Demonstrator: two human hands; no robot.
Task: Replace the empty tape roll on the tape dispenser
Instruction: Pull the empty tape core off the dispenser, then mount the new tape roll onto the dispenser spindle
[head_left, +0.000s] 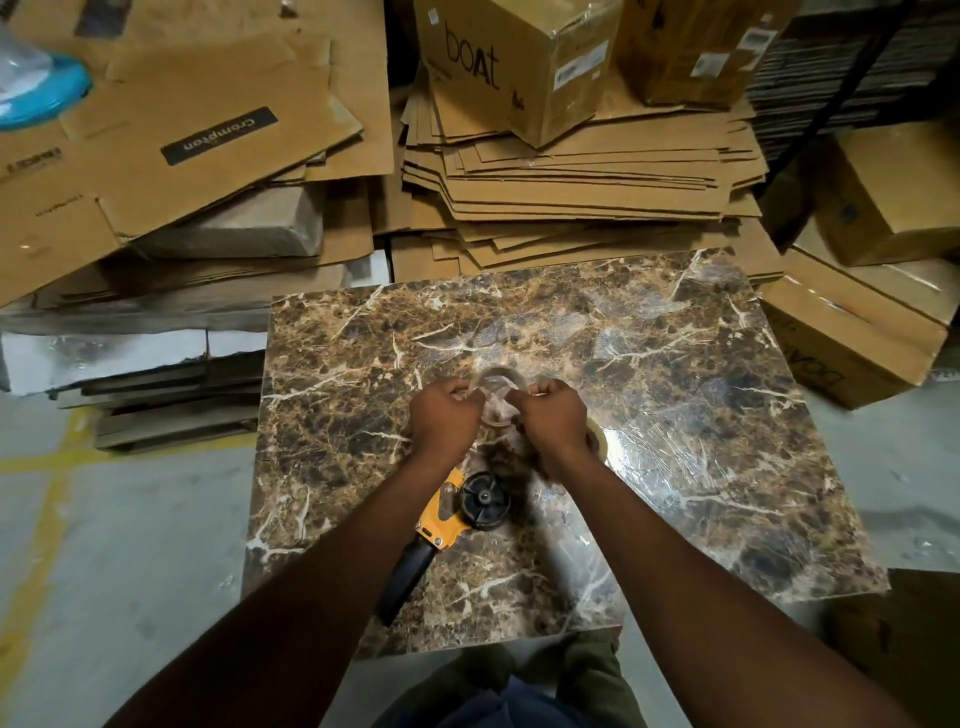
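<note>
Nearest to the camera, the tape dispenser (447, 519) lies on its side on the marble-patterned table (701, 467), its black handle pointing toward the person. Its black hub (484, 500) is bare, so the empty roll seems to be already off.

A little farther, both hands are raised over the table and hold a clear tape roll (500, 389) between them. The left hand (444, 415) is closed on the roll's left side and the right hand (553, 415) is closed on its right side, fingers curled in. The person is probably searching for the free end of the tape and peeling it up.

To do this well, one hand should keep the roll steady while a fingernail of the other lifts the edge slowly, so the film does not split into a narrow strip. The tape should be pulled off straight, and the roll should go on the hub with the sticky side facing the correct way for the dispenser's cutter.

The fingertips are hidden behind the knuckles, so it cannot be told if the end is already found. The roll is transparent and hard to separate from the glossy table. Another roll-like object (596, 436) lies behind the right wrist, mostly covered; whether it is the empty core is not clear.

Beyond the table, flat cardboard sheets (571, 182) are piled up.
</note>
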